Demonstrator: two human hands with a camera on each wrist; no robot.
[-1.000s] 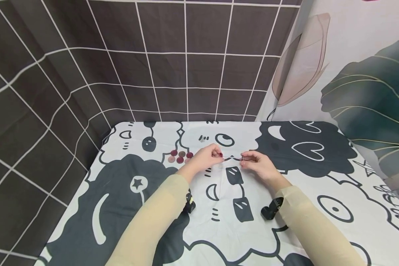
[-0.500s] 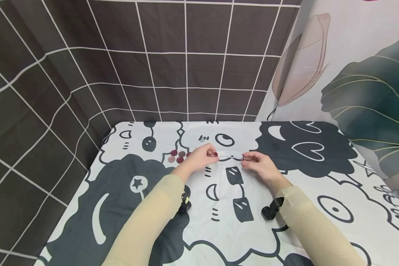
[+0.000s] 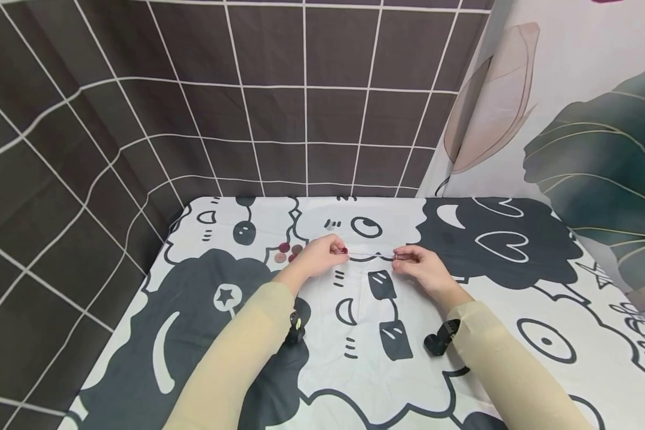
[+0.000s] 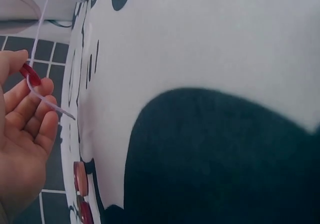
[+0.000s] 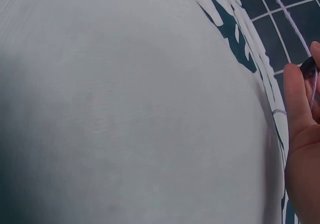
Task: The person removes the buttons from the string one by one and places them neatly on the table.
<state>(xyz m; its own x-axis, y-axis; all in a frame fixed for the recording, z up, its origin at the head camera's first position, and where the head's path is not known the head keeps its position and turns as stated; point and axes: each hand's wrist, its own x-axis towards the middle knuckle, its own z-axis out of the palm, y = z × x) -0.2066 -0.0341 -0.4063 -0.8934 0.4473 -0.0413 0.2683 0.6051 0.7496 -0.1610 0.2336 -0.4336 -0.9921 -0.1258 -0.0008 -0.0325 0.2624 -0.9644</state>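
Between thumb and fingers my left hand (image 3: 320,257) pinches a red button (image 4: 31,74). A thin pale purple string (image 4: 38,33) runs through or against it, and a loose end hangs past the fingers. Opposite, my right hand (image 3: 420,264) pinches a small dark button (image 5: 307,67), which the same string meets. The string spans the gap between both hands, raised above the cloth. Part of the dark button is hidden by the fingers and the right wrist frame's edge.
Left of my left hand, several round buttons (image 3: 280,258) in red, pink and brown lie on the black-and-white patterned cloth (image 3: 322,370). My left forearm partly covers them. A dark gridded curtain (image 3: 269,113) stands behind the table, and a leaf-patterned cloth (image 3: 596,149) hangs at the right.
My left hand has slid leftward with the red button, widening the gap between the hands. It covers more of the loose buttons. My right hand has stayed nearly still.
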